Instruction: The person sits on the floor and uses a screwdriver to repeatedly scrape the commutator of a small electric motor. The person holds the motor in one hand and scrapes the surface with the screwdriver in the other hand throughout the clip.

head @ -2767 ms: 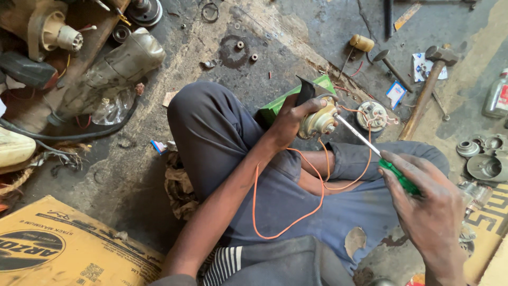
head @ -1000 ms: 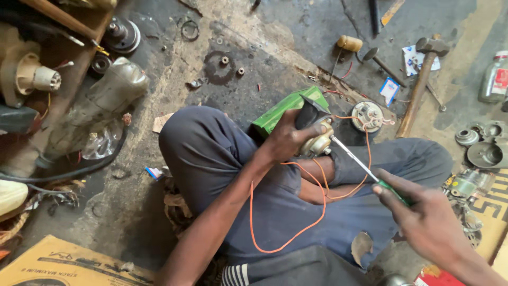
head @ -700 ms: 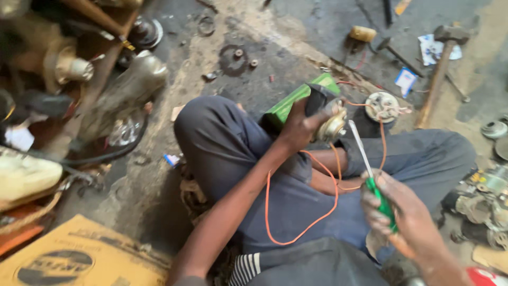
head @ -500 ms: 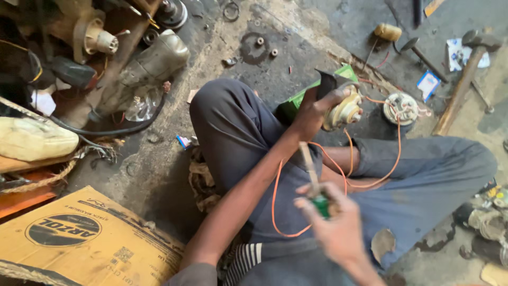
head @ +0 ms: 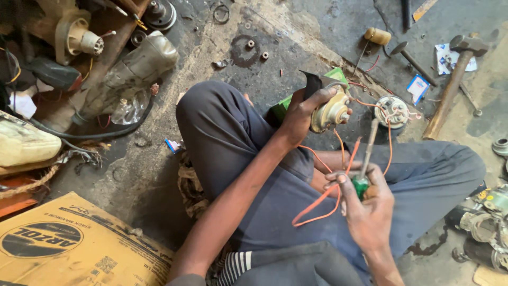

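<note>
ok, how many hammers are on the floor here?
2. A large wooden-handled hammer lies at the upper right beside scraps of paper. A smaller dark hammer lies just left of it, near a yellow-handled tool. Others may be hidden among the clutter or out of frame.

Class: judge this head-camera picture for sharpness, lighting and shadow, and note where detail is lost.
Head view: mostly sharp under soft, even light; the left hand, its round metal part and the right hand on the green-handled screwdriver read clearly; clutter at the upper left is dim, and the frame edges bend slightly.
</note>
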